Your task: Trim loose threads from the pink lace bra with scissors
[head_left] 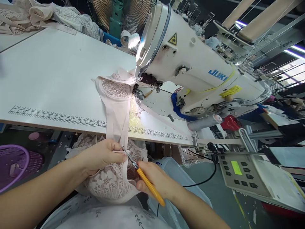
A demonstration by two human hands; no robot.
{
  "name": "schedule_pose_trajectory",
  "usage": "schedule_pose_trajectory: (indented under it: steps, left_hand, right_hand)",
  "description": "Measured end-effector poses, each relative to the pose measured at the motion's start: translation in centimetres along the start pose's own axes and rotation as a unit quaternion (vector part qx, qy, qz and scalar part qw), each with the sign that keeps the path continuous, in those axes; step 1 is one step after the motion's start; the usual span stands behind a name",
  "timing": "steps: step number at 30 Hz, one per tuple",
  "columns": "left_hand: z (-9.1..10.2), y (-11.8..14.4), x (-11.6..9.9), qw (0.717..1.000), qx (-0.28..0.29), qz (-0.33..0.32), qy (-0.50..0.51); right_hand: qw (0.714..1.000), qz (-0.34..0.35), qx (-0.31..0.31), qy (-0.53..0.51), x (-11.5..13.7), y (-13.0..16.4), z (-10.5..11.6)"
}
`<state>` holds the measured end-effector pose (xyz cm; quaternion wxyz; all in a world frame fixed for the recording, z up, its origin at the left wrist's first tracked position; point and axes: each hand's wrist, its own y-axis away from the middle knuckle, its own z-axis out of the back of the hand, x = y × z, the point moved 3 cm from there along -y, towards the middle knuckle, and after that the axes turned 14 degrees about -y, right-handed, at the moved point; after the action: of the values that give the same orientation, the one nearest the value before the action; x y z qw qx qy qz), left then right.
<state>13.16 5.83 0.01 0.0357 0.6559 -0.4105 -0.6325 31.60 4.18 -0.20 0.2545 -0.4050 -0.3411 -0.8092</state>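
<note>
A pale pink lace bra (108, 183) lies over my lap below the table edge. My left hand (105, 156) is closed on its strap edge, thumb and fingers pinched together. My right hand (154, 179) grips a slim tool with a yellow handle (150, 186) and a narrow metal tip, its exact kind unclear. That tip points up and left, at the fabric beside my left thumb. A pink band (116, 116) runs from there up the table to another lace cup (116, 85), which lies by the sewing machine's needle area.
A white JUKI sewing machine (190, 60) stands on the white table (59, 70), with a printed ruler along its front edge. Behind are a fan (116, 16) and piled lace pieces (73, 20). A purple basket (34, 160), a clear plastic bin (170, 165) and a control panel (243, 175) sit lower.
</note>
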Motion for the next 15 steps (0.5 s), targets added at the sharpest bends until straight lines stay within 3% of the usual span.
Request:
schedule_pose_trajectory:
  steps: [15]
  left_hand:
    - [0.0,0.5,0.0,0.998,-0.007,-0.033,-0.045]
  right_hand:
    - [0.998,0.037,-0.042,-0.037,-0.8,-0.5,-1.3]
